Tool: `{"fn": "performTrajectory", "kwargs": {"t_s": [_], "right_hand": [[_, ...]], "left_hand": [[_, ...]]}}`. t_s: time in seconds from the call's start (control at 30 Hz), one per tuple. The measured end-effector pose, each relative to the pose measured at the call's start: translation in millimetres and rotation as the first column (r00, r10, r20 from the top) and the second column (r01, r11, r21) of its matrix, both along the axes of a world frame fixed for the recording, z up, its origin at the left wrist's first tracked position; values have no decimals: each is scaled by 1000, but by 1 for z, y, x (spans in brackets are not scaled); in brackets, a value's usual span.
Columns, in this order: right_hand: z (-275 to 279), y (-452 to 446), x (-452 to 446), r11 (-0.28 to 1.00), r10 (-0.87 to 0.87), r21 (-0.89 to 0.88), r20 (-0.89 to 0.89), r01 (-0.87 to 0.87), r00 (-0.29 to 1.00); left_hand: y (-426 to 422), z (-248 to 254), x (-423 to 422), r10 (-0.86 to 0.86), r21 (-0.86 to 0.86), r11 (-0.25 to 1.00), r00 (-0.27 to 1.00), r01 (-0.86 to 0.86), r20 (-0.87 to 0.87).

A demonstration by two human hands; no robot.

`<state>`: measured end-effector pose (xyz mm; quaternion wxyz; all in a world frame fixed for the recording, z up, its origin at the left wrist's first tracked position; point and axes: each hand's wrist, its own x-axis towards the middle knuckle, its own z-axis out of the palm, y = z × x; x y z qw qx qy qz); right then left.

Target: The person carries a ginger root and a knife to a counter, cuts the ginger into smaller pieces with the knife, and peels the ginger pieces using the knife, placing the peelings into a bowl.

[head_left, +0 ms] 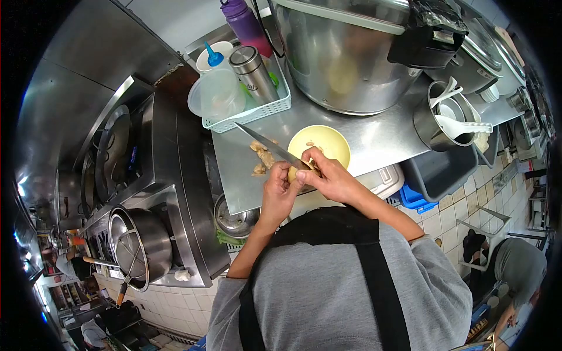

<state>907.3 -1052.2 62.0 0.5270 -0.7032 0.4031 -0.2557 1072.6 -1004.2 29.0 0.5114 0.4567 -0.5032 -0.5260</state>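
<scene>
My right hand (332, 176) is closed round the handle end of a knife (270, 146), whose blade points up and to the left. My left hand (278, 196) grips a pale piece of ginger (292, 174) against the knife, close to my right thumb. Much of the ginger is hidden by my fingers. Behind both hands sits a yellow bowl (332, 139) with small brownish bits in it. To the left of the bowl, several knobbly ginger pieces (263, 155) lie on the steel table (234, 186), partly beneath the blade.
A large steel pot (345, 64) stands behind the bowl. At the back left is a pale basket (257, 113) with bottles and a steel flask (253, 75). A steel container (430, 124) with white ladles stands right. A stove with a pot (149, 248) is left; people are farther off.
</scene>
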Motion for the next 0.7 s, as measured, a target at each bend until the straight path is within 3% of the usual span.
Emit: {"fn": "performTrajectory", "kwargs": {"t_s": [0.1,0.2,0.3,0.43,0.53,0.63,0.7], "right_hand": [[0,1,1,1000,22,-2,-83,-22,996],[4,3,-1,998,55,-16,-76,-56,996],[1,5,-1,994,90,-65,14,-89,996],[5,6,-2,989,116,-98,44,-111,992],[16,6,-2,991,136,8,-1,-136,991],[6,5,3,997,75,-27,-34,-76,997],[-4,5,9,980,-2,-199,-39,-6,999]], "left_hand": [[0,1,2,-7,67,998,995,0,95],[-5,-7,9,33,7,999,991,-32,-130],[-3,3,18,84,166,986,894,-10,-441],[-2,3,26,17,222,965,815,138,-580],[-1,0,25,-121,201,935,794,293,-595],[-1,-6,23,-66,242,936,802,256,-594],[-1,-5,25,-102,298,896,806,329,-583]]}}
